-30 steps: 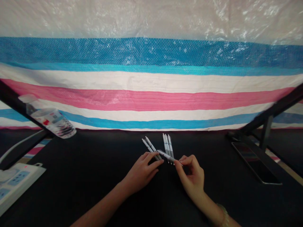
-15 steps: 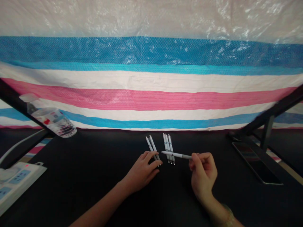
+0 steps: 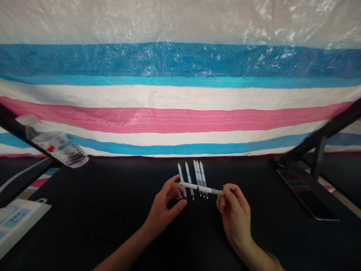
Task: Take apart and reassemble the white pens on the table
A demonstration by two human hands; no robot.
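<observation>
A white pen with a grey grip (image 3: 202,188) is held up near the centre of the frame, lying nearly level across the picture. The right hand (image 3: 235,214) pinches its grey end, fingers closed on it. The pen's other end reaches the fingers of the left hand (image 3: 165,205), which are curled and parted, thumb well apart from the index finger; whether they touch the pen or the pen lying beneath cannot be told.

Just beyond the left hand lies a leftmost pen (image 3: 181,174), its lower part partly hidden, and to its right a second loose pen (image 3: 189,178), apart from it. Right of these, a close group of three pens (image 3: 200,173) lies side by side, crossed in the view by the held pen.

All rest on the black counter (image 3: 121,199). A dark phone (image 3: 306,195) lies at the right of the frame. At the left are a tilted clear bottle (image 3: 60,146) and, in the lower left, a white power strip (image 3: 21,220). A striped sheet (image 3: 180,120) in blue, white and pink fills the upper frame.
</observation>
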